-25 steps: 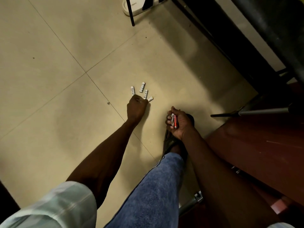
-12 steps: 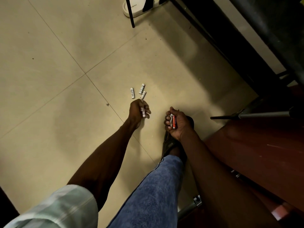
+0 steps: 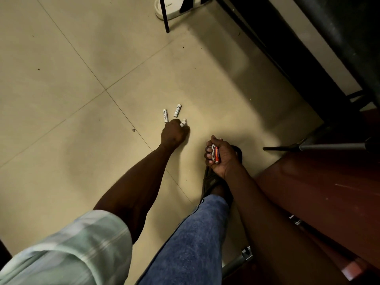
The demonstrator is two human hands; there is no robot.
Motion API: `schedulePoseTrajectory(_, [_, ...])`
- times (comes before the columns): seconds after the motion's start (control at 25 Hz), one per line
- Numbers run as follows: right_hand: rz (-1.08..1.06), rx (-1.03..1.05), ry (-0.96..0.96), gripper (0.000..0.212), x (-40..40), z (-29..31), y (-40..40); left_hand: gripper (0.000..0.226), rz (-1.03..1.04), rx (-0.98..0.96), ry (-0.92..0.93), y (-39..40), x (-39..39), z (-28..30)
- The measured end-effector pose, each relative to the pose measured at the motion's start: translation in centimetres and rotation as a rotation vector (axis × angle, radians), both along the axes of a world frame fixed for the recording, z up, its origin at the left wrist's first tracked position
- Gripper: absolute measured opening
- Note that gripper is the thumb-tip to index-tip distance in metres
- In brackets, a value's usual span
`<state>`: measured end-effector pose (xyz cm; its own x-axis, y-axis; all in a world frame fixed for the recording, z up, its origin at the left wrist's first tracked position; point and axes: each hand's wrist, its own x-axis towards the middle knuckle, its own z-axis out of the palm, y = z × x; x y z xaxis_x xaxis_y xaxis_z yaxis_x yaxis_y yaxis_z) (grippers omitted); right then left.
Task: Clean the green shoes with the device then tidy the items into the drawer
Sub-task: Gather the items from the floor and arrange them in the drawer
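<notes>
- Head view looks straight down at a beige tiled floor [image 3: 61, 58], grout lines crossing just left of the action.
- Left hand [image 3: 173, 133] is stretched out low over the tile, fingers curled down around a white battery [image 3: 183, 122] whose end pokes out past the knuckles. Looks like it may be clutching more than that one, but the fist hides it.
- Two more white batteries [image 3: 165, 115] lie loose on the floor just past that hand, side by side but not touching, the right one tilted.
- Right hand [image 3: 221, 156] is nearer the body, clenched around a small bundle of batteries [image 3: 216, 154], the orange-red one most visible, a white one behind it.
- That hand sits just above a dark sandal [image 3: 211, 179] on the person's foot, with a jeans leg [image 3: 191, 243] below it.
- Plenty of bare tile to the left and up ahead of the batteries.
- Right side is tight: a dark wall edge runs diagonally down from the top, a reddish-brown wooden surface [image 3: 318, 192] fills the lower right, and a thin metal leg [image 3: 308, 147] sticks out across the floor toward the right hand.
- Up top, a white slide sandal [image 3: 170, 9] sits behind a thin black pole [image 3: 164, 15].
</notes>
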<state>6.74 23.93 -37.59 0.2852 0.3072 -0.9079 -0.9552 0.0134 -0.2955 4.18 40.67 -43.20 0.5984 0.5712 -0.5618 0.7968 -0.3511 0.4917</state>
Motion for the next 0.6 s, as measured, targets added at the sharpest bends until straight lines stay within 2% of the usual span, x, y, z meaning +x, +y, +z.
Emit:
schedulePoseTrajectory(0.08, [0.004, 0.000, -0.002, 0.034, 0.0, 0.2, 0.1, 0.029, 0.278, -0.387, -0.140, -0.4, -1.0, 1.2])
schedulePoseTrajectory(0.16, [0.009, 0.000, -0.005, 0.034, 0.0, 0.3, 0.2, 0.015, 0.561, -0.800, -0.261, -0.2, -2.2, 1.9])
schedulePoseTrajectory(0.24, [0.013, 0.000, -0.010, 0.034, 0.0, 0.2, 0.2, 0.011, 0.673, -0.952, -0.351, 0.4, -2.6, 2.6])
schedulePoseTrajectory(0.32, [0.018, -0.002, -0.012, 0.034, -0.1, 0.1, 0.3, 0.018, 0.738, -0.894, -0.352, 1.1, -2.2, 3.3])
schedulePoseTrajectory(0.4, [0.019, -0.004, -0.012, 0.034, -0.2, -0.1, 0.3, 0.036, 0.839, -0.702, -0.343, 1.9, -1.4, 3.0])
schedulePoseTrajectory(0.48, [0.015, -0.003, -0.016, 0.035, -0.3, -0.1, 0.2, 0.034, 0.904, -0.418, -0.363, 2.8, -0.5, 2.5])
schedulePoseTrajectory(0.56, [0.015, 0.001, -0.019, 0.035, -0.3, -0.2, 0.2, 0.024, 0.830, -0.178, -0.283, 4.2, 0.0, 1.4])
schedulePoseTrajectory(0.6, [0.019, 0.002, -0.019, 0.034, -0.3, -0.2, 0.2, 0.029, 0.744, -0.111, -0.212, 4.8, 0.0, 0.9])
